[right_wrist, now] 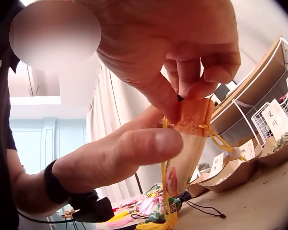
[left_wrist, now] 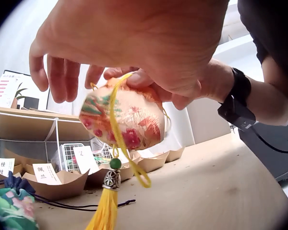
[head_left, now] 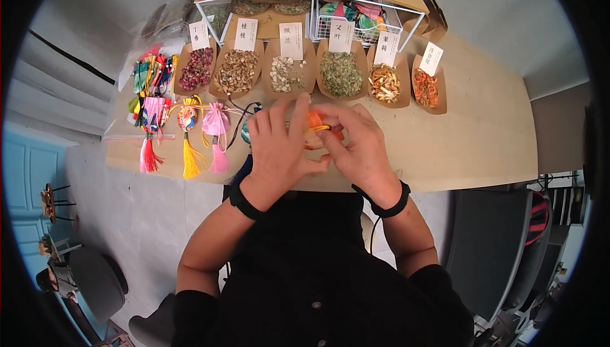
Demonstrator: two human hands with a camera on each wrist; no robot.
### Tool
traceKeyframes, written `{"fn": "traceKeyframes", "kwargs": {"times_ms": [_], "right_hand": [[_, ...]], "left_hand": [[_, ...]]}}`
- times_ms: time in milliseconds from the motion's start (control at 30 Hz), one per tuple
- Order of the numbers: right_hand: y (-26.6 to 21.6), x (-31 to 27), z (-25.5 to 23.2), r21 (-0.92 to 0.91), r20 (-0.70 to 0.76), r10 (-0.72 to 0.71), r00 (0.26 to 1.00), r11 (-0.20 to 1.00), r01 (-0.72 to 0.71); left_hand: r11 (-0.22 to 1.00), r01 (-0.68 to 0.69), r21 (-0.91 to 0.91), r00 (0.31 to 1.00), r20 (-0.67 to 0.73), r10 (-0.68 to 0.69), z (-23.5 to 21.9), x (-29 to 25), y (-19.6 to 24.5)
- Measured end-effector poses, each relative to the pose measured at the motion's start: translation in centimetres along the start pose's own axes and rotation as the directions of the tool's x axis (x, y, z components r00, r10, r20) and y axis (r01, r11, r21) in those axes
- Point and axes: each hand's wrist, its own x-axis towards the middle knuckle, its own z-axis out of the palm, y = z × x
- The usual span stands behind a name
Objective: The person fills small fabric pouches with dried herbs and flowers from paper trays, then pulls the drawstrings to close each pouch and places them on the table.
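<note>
A floral sachet pouch (left_wrist: 134, 115) in cream and red hangs above the table, its orange gathered top (right_wrist: 194, 115) uppermost. My right hand (head_left: 363, 147) pinches that top between thumb and fingers. Beside the pouch, my left hand (head_left: 278, 147) has its fingers stretched and spread, with the thumb (right_wrist: 153, 146) straight near the pouch's side. A yellow cord (left_wrist: 116, 120) loops down the front. Under the pouch dangle a green bead (left_wrist: 115, 163), a patterned silver cap (left_wrist: 112, 179) and a yellow tassel (left_wrist: 104, 211). In the head view the hands cover most of the pouch.
Behind the hands, several paper trays of dried herbs, such as the green leaf tray (head_left: 342, 73), stand in a row with labels. Finished tasselled pouches (head_left: 187, 118) lie to the left, and a green floral pouch (left_wrist: 14, 211) lies nearby. A shelf (head_left: 311, 1) rises at the back.
</note>
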Motion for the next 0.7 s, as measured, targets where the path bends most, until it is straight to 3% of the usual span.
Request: {"fn": "traceKeyframes", "kwargs": {"times_ms": [100, 200, 400, 600, 700], "right_hand": [[-0.3, 0.2, -0.2, 0.048, 0.037, -0.07, 0.997, 0.997, 0.068], [0.3, 0.2, -0.8, 0.06, 0.039, -0.047, 0.998, 0.997, 0.045], [1.8, -0.4, -1.0, 0.093, 0.029, 0.13, 0.991, 0.987, -0.132], [2.8, 0.1, -1.4, -0.057, -0.001, 0.04, 0.999, 0.998, -0.04], [3.0, 0.4, -1.4, 0.003, 0.003, 0.059, 0.998, 0.998, -0.059]], "left_hand": [[0.999, -0.003, -0.044, 0.997, 0.076, 0.006, 2.4, -0.1, 0.1], [0.998, 0.027, -0.057, 0.999, 0.042, -0.024, 2.6, 0.3, 1.0], [0.995, -0.012, 0.096, 0.999, 0.041, 0.008, 4.6, 0.6, 1.9], [0.983, 0.015, 0.184, 0.995, 0.099, -0.033, 5.1, 1.5, 3.0], [0.982, 0.032, 0.185, 0.987, 0.147, -0.06, 5.3, 1.8, 2.9]]}}
